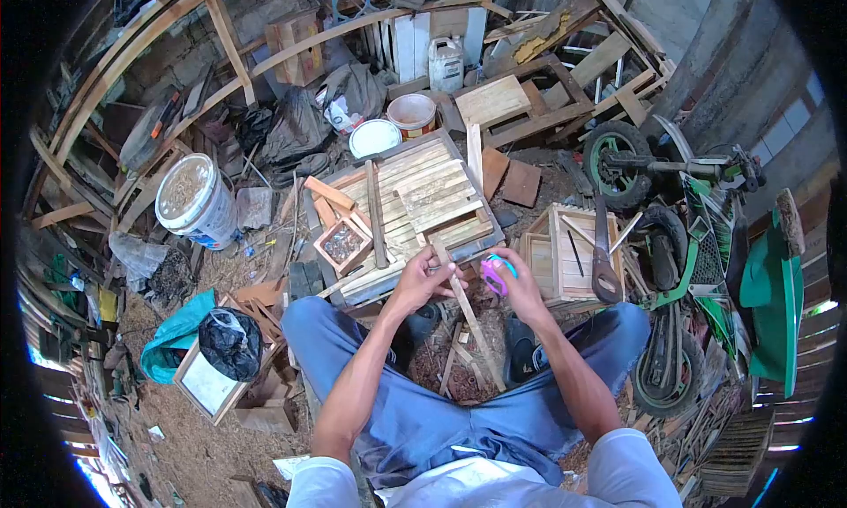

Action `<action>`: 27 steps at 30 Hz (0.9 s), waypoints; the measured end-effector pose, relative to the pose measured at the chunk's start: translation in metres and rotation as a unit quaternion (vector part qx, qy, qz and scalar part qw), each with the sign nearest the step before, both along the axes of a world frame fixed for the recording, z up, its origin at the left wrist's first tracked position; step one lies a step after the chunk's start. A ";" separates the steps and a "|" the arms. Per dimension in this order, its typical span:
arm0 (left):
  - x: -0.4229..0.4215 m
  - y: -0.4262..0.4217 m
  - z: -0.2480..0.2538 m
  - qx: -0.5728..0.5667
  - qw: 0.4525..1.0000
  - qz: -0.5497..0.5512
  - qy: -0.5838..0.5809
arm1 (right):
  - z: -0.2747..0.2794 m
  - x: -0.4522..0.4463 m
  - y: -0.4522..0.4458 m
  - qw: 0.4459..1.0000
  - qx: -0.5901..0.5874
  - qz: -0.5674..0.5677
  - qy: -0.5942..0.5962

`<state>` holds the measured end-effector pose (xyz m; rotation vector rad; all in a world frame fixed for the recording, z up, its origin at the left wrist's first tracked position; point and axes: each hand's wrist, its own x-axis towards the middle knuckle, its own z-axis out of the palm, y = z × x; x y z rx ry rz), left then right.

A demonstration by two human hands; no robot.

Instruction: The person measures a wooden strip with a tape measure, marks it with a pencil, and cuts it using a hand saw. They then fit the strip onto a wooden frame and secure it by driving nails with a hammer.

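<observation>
My left hand [425,278] is closed around the upper part of a thin wooden strip [475,328], which slants down between my knees. In my right hand [520,287] is a pink and turquoise tape measure [497,274], just right of the strip. Beyond my hands lies a low slatted wooden table [388,283]. On it are a slatted panel [437,195], a small wooden box of nails or screws [342,246], a long dark wooden bar [377,212] and short wood pieces [327,193].
Right of the table, a handsaw [603,252] rests on a wooden crate [565,252]. A small green motorbike [697,243] stands farther right. At left are a white bucket [196,203] and a box with a black bag [230,342]. Scrap wood [565,75] is piled behind.
</observation>
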<state>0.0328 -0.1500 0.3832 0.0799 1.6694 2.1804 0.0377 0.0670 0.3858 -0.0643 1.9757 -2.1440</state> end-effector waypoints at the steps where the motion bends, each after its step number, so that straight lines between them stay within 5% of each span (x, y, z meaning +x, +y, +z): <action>1: -0.001 0.000 0.003 -0.009 1.000 0.000 -0.009 | -0.003 0.002 -0.005 1.000 0.021 0.003 0.011; 8: -0.004 -0.001 0.002 -0.087 0.996 0.015 -0.032 | -0.016 -0.003 -0.030 0.977 0.168 0.039 0.124; 11: -0.009 -0.004 -0.016 -0.144 0.990 0.003 -0.004 | -0.015 -0.002 -0.029 0.903 0.313 0.056 0.291; 18: -0.012 -0.004 -0.033 -0.077 0.997 -0.028 -0.015 | -0.006 -0.004 -0.023 0.922 0.292 0.128 0.222; 22: -0.014 -0.004 -0.038 -0.132 0.989 -0.061 0.000 | -0.001 0.003 -0.018 0.894 0.365 0.122 0.232; 27: -0.015 -0.023 -0.013 -0.050 0.998 0.016 -0.016 | -0.020 0.002 0.008 0.903 0.381 0.092 0.175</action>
